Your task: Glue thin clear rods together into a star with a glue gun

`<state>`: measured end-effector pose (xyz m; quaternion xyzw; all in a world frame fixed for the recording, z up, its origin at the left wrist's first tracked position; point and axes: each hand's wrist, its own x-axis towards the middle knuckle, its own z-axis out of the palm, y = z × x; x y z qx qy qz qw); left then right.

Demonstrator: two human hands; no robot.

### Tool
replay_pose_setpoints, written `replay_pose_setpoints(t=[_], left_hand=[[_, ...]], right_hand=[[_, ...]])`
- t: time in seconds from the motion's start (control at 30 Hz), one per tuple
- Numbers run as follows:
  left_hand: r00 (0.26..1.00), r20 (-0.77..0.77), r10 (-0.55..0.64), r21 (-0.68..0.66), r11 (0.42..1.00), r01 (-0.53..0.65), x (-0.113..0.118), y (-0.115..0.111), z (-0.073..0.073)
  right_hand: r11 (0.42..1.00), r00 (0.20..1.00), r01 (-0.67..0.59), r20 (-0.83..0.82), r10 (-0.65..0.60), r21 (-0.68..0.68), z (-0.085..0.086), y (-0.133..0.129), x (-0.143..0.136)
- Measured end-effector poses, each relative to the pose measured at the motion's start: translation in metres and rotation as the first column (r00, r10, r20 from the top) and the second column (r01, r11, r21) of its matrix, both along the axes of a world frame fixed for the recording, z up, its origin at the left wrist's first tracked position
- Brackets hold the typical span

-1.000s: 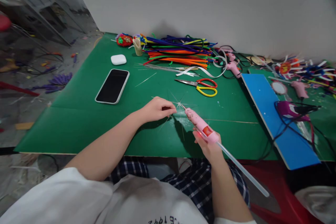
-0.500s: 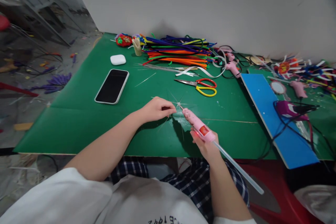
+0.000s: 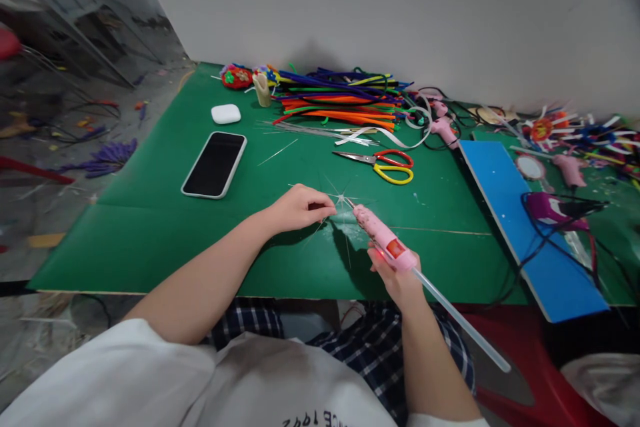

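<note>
Thin wires (image 3: pixel 342 198) spread out like a star from a small whitish centre, low over the green table. My left hand (image 3: pixel 305 207) pinches one of the wires just left of that centre, thumb and fingertips together. In my right hand (image 3: pixel 401 273) is a pink hot glue gun (image 3: pixel 379 230), its nozzle pointing up and left, close to the right side of the centre. A long translucent glue stick (image 3: pixel 463 320) juts from the gun's rear, and a small red light glows on its side.
Red-and-yellow-handled scissors (image 3: pixel 383 165) lie beyond the wires. Behind them are loose wires (image 3: pixel 310 131) and a pile of coloured pipe cleaners (image 3: pixel 340 100). A phone (image 3: pixel 214 165) and white case (image 3: pixel 226 113) lie left. A blue board (image 3: pixel 530 227) with cords is at right.
My right hand has drawn the glue gun slightly right and down, so the nozzle sits a little farther from the star's centre. My left hand stays almost still.
</note>
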<state>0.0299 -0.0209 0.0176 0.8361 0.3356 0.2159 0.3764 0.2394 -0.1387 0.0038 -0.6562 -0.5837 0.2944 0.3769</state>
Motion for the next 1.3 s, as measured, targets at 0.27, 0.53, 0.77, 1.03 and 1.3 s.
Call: replay_pose_setpoints(t=[0.27, 0.53, 0.77, 1.03, 1.3], left_hand=[[1.000, -0.007, -0.006, 0.000, 1.000, 0.006, 0.0003, 0.0003, 0.0008], [1.000, -0.007, -0.001, 0.008, 1.000, 0.001, 0.0000, 0.0003, 0.0008], [1.000, -0.002, -0.010, 0.012, 1.000, 0.010, -0.0001, 0.0006, 0.0004], [1.000, -0.001, -0.009, 0.003, 1.000, 0.009, 0.0000, 0.0003, 0.0003], [1.000, -0.001, -0.012, 0.006, 1.000, 0.012, 0.0001, 0.0008, 0.0000]], right_hand=[[1.000, 1.000, -0.010, -0.002, 0.010, -0.003, -0.0018, 0.0001, -0.0010], [1.000, 1.000, -0.012, -0.003, 0.012, 0.005, -0.0012, 0.0002, -0.0011], [1.000, 1.000, -0.023, -0.011, 0.023, -0.001, -0.0007, -0.0004, -0.0016], [1.000, 1.000, -0.007, -0.030, 0.007, -0.004, -0.0014, -0.0010, -0.0046], [1.000, 1.000, -0.014, -0.021, 0.014, -0.010, -0.0016, -0.0004, -0.0036]])
